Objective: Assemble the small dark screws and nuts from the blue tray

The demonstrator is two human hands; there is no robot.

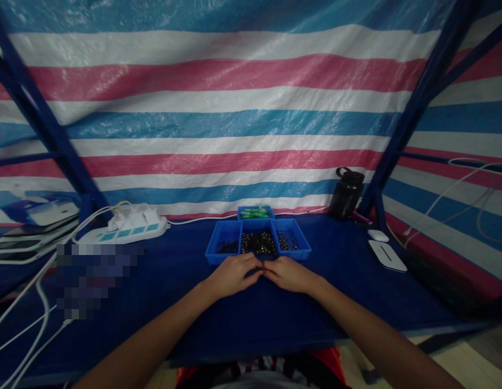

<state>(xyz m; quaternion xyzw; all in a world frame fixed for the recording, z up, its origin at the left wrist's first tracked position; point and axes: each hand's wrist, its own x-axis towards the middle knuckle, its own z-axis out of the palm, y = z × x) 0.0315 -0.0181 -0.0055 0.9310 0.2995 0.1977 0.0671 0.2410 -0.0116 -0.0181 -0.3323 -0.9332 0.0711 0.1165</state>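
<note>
Both of my hands meet fingertip to fingertip just in front of the blue bins. My left hand [235, 274] has its fingers pinched together, and my right hand [288, 273] is closed the same way against them. Whatever lies between the fingertips is too small to make out. The middle bin [259, 243] is full of small dark and brassy parts. In the left bin [223, 245] lie some thin black pieces. A few small metallic parts are scattered in the right bin [292, 239]. Behind them, a smaller bin holds green pieces [255, 212].
A white power strip [131, 232] with plugs and cables sits at the left, beside stacked devices [27, 237]. At the right stand a black bottle [346, 194], a white case [377, 235] and a white flat device [387, 256]. Blue frame posts rise on both sides.
</note>
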